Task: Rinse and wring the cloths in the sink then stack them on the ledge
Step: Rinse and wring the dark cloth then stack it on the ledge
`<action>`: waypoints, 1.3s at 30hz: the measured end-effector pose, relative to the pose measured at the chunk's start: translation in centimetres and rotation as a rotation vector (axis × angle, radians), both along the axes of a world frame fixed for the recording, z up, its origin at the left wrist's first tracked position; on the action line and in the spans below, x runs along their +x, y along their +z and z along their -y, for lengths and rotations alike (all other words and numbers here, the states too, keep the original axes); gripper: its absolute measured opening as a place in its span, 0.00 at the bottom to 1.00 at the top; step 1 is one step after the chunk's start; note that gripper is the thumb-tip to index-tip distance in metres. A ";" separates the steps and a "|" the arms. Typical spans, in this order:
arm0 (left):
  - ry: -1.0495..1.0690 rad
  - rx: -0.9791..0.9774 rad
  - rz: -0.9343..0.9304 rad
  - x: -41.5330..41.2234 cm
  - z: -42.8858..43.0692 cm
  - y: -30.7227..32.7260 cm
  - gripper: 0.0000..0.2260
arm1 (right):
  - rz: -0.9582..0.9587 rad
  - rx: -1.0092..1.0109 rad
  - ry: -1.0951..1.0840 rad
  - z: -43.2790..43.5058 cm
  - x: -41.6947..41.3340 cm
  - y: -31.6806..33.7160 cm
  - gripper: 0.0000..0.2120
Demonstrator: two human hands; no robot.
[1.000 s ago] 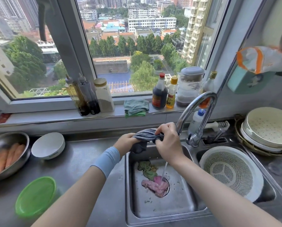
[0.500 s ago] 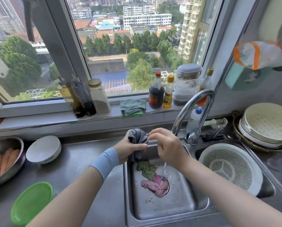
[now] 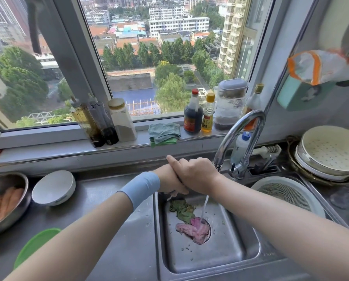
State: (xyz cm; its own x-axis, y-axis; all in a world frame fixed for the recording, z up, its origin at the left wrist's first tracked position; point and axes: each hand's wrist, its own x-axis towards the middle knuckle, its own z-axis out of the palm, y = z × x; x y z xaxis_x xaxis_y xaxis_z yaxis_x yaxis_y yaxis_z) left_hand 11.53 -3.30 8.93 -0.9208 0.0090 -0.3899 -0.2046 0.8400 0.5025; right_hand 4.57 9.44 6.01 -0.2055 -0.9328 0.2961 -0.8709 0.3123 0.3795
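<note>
My left hand (image 3: 166,180) and my right hand (image 3: 198,173) are clasped together over the back left corner of the sink (image 3: 210,260), the right laid over the left. The grey cloth is hidden inside them, and water drips from under the fists. A green cloth (image 3: 181,209) and a pink cloth (image 3: 193,230) lie crumpled on the sink floor, the pink one over the drain. The tap (image 3: 240,128) runs a thin stream onto the pink cloth. Two folded cloths (image 3: 163,132), teal on green, are stacked on the window ledge.
Oil and seasoning bottles (image 3: 96,122) stand left of the stack, sauce bottles (image 3: 193,116) and a plastic container (image 3: 230,104) right of it. A white bowl (image 3: 53,187), a steel bowl (image 3: 7,179) and a green lid (image 3: 35,244) sit on the left counter. A white colander (image 3: 287,193) fills the right basin.
The grey cloth, stretched between both hands and then bunched in the left, is now enclosed by both. My right hand has closed over the left, and both sank toward the sink corner.
</note>
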 end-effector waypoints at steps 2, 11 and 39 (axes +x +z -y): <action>-0.040 -0.203 -0.055 -0.3 -0.2 -1.0 0.11 | 0.127 0.018 -0.133 0.3 1.3 -0.6 0.30; -0.148 -0.685 -0.176 0.9 -1.8 -7.8 0.20 | 1.080 0.073 -0.574 -0.3 3.6 -3.8 0.26; -0.047 -0.218 0.233 -0.6 -2.4 -4.3 0.06 | 0.318 0.020 -0.336 -0.9 2.4 -4.6 0.17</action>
State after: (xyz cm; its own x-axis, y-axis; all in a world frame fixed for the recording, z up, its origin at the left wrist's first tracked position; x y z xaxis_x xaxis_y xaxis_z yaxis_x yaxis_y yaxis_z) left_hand 10.94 -0.93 4.67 -0.8068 -0.0576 -0.5880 -0.2513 0.9342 0.2533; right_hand 7.02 10.35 1.40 -0.5751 -0.8037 0.1523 -0.7968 0.5926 0.1180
